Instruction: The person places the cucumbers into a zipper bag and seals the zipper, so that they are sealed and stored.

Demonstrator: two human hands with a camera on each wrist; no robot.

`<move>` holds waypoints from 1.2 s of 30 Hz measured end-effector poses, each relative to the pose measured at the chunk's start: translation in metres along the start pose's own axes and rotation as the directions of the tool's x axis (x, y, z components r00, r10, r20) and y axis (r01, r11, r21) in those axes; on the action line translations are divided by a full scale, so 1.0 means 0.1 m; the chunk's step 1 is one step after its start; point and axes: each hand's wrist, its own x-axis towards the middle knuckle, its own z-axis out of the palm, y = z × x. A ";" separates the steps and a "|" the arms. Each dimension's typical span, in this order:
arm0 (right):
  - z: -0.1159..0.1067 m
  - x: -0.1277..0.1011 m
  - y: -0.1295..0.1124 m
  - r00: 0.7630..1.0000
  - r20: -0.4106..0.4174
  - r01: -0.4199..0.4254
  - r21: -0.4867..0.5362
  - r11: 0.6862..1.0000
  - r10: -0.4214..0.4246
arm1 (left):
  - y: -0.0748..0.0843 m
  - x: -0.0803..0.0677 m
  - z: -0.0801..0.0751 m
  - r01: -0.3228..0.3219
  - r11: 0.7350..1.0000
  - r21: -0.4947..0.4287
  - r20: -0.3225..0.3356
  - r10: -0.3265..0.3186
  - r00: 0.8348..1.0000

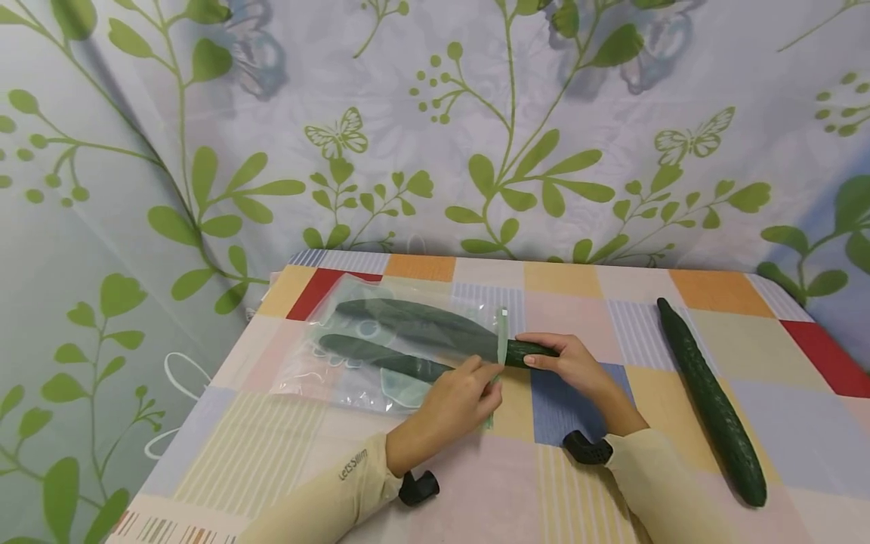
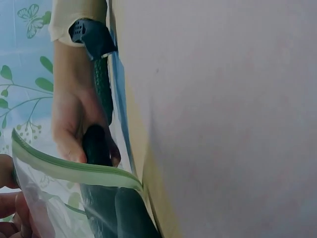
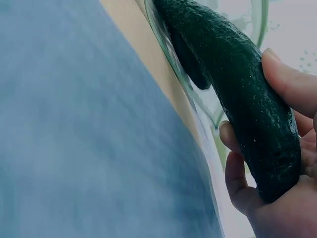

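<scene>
A clear zip bag (image 1: pixel 353 363) with a green seal strip lies on the table, mouth to the right. One dark cucumber (image 1: pixel 384 357) lies fully inside it. A second cucumber (image 1: pixel 421 321) is mostly inside, its end (image 1: pixel 533 350) sticking out of the mouth. My right hand (image 1: pixel 571 363) grips that end (image 3: pixel 257 114), fingers curled round it. My left hand (image 1: pixel 455 400) pinches the bag's green mouth edge (image 2: pixel 74 171) beside it. A third cucumber (image 1: pixel 710 397) lies loose on the table at the right.
The table has a checked cloth (image 1: pixel 584 483) in coloured squares. A leaf-patterned curtain (image 1: pixel 476 128) hangs behind and to the left. Black wrist camera mounts (image 1: pixel 587 447) sit at both sleeves.
</scene>
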 end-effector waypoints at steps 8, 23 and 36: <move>0.09 0.08 -0.03 0.992 0.053 -0.112 -0.020 0.993 0.113 | 0.02 0.00 0.04 -0.018 1.000 -0.007 0.006 0.018 1.000; -0.10 -0.03 -0.18 0.981 0.168 -0.014 -0.420 0.907 0.093 | 0.01 -0.04 0.04 0.013 1.000 -0.017 0.034 -0.013 0.999; -0.31 -0.11 -0.14 0.947 0.274 -0.077 -0.322 0.944 0.170 | 0.03 -0.02 0.05 0.043 0.999 -0.028 0.053 -0.041 0.998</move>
